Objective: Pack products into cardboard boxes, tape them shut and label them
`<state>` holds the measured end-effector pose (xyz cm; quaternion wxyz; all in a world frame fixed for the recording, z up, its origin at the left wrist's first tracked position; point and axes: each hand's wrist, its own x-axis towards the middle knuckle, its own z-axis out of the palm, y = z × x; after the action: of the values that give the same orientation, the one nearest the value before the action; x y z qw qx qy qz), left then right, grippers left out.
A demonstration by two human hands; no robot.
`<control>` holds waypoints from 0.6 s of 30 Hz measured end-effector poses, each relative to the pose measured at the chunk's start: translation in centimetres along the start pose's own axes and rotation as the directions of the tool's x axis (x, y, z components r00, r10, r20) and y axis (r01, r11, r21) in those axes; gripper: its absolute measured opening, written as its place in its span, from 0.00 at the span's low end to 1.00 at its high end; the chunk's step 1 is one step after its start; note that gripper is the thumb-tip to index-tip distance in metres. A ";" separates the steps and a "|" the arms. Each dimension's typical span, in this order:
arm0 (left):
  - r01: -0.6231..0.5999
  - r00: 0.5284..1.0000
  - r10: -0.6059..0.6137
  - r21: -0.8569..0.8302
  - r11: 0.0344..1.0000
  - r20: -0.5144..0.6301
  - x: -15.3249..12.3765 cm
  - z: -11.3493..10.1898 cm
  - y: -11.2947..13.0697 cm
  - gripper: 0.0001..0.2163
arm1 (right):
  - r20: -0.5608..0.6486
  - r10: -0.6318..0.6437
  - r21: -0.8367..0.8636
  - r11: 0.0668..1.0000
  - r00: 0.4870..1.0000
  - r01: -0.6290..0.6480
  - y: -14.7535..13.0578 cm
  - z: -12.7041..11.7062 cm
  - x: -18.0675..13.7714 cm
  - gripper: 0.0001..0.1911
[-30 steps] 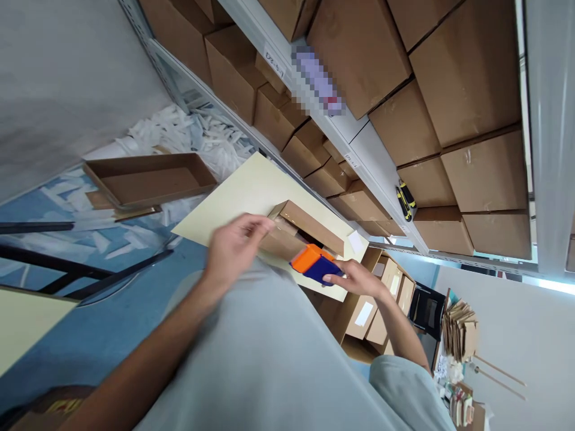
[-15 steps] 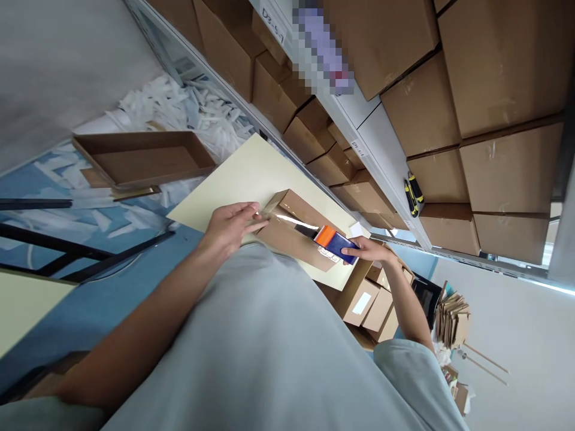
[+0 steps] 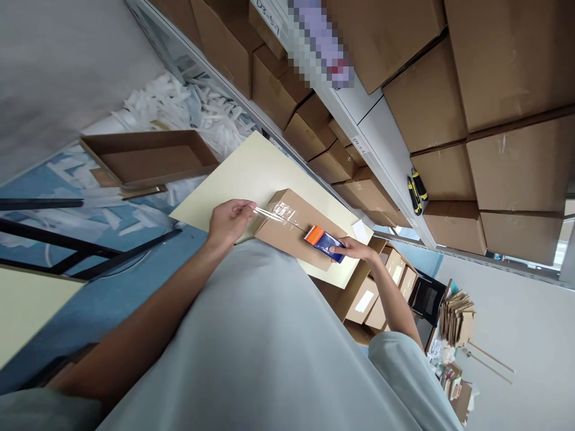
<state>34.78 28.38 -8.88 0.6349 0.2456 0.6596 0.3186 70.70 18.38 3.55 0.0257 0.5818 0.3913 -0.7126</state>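
A closed cardboard box (image 3: 296,236) lies on the pale yellow tabletop (image 3: 251,164) in front of me. My right hand (image 3: 350,248) grips a blue and orange tape dispenser (image 3: 324,241) just over the box's top. Between finger and thumb, my left hand (image 3: 231,221) pinches the end of a strip of clear tape (image 3: 269,213). That strip stretches over the near left end of the box, with shiny tape on the carton's top. The dispenser's underside is hidden.
Shelving with many cardboard boxes (image 3: 431,96) rises beyond the table. Two yellow-black box cutters (image 3: 417,191) hang on its rail. An open shallow carton (image 3: 148,158) lies among white scraps (image 3: 211,108) at left. A larger carton (image 3: 359,293) holding boxes stands right of the table.
My left hand's fingers have closed from a spread pose into a pinch on the tape. The dispenser in my right hand has shifted slightly left along the box.
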 end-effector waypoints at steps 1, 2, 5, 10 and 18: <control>-0.021 1.000 0.021 0.033 0.999 0.004 0.7 0.1 -0.6 0.07 | -0.001 0.002 0.004 1.000 1.000 -0.002 0.0 0.1 0.1 0.36; -0.047 0.999 0.046 0.072 0.996 0.012 1.3 0.3 -1.2 0.07 | -0.005 0.006 0.008 1.000 1.000 -0.006 0.0 0.2 0.1 0.36; -0.107 0.993 0.097 0.162 0.981 0.065 2.8 1.2 -2.7 0.06 | -0.024 0.009 0.019 1.000 1.000 -0.008 0.0 0.4 0.2 0.36; -0.263 0.957 0.203 0.323 0.909 0.209 3.2 2.1 -3.4 0.11 | -0.048 -0.006 0.033 0.999 0.999 0.008 0.2 0.9 0.1 0.37; -0.454 0.891 0.319 0.616 0.644 0.322 -0.1 2.3 -1.1 0.18 | -0.034 -0.023 0.022 0.999 0.999 0.023 -0.5 1.6 -0.2 0.36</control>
<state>37.20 27.84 -9.56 0.4758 0.6232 0.5995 0.1608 69.22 17.76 4.02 0.0044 0.5894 0.3903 -0.7073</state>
